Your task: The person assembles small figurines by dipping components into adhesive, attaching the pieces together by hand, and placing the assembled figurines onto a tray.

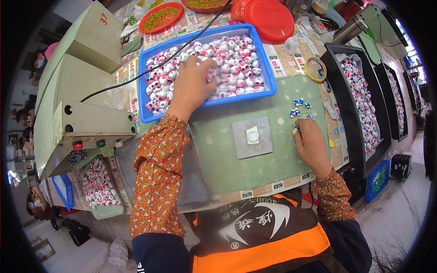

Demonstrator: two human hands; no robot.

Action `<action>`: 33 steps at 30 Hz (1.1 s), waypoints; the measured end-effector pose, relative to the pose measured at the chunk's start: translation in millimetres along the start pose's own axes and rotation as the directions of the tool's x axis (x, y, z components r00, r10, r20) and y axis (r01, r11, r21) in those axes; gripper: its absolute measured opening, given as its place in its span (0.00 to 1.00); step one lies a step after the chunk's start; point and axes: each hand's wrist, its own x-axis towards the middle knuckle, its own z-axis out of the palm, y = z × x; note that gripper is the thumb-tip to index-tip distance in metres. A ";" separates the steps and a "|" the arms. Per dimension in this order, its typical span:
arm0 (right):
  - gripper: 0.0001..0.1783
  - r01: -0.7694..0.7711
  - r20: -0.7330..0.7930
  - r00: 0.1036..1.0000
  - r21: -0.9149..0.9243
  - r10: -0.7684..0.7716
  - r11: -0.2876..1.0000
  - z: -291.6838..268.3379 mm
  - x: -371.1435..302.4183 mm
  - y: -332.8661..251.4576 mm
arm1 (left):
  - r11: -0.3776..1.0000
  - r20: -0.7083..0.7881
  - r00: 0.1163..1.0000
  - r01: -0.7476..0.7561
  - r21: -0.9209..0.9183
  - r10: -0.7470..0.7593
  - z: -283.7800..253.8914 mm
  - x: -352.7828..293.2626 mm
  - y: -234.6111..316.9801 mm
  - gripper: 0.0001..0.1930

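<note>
My left hand (pixel 193 84) is over a blue tray (pixel 211 102) full of small white-and-pink plastic pieces (pixel 236 68). Its fingers are bent and spread, with the tips down among the pieces. At the right of the green mat (pixel 218 168), my right hand (pixel 312 143) rests with fingers curled together. A small blue-and-yellow piece (pixel 296 129) shows at its fingertips. Several small blue-and-white pieces (pixel 298 102) lie loose just beyond that hand. Between my hands sits a square grey plate (pixel 253 148) with a pale round seat (pixel 252 135) at its middle.
Left stands a pale green machine (pixel 91 123) with red and green buttons; its black cable (pixel 157 68) arcs over the tray. A black bin (pixel 337 91) of similar pieces is at the right, beside a yellow tape roll (pixel 315 69). Red lids (pixel 269 20) lie behind.
</note>
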 end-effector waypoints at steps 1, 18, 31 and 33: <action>0.16 -0.007 0.003 1.000 0.003 0.007 1.000 0.4 -0.4 0.0 | 1.000 -0.006 1.000 -0.022 -0.008 0.022 -0.3 0.8 -2.1 0.17; 0.17 0.045 -0.042 0.998 -0.064 -0.048 0.997 8.7 -0.5 3.0 | 0.930 -0.136 0.979 0.097 -0.356 -0.155 -16.8 5.1 -4.1 0.17; 0.18 0.088 -0.055 0.994 -0.064 -0.092 0.994 14.6 -1.3 7.3 | 0.720 -0.179 0.892 0.203 -0.663 -0.416 -8.1 -90.6 85.5 0.15; 0.18 0.104 -0.059 0.993 -0.058 -0.107 0.993 14.7 -1.7 7.9 | 0.681 -0.132 0.874 0.262 -0.684 -0.468 -6.7 -104.9 90.4 0.15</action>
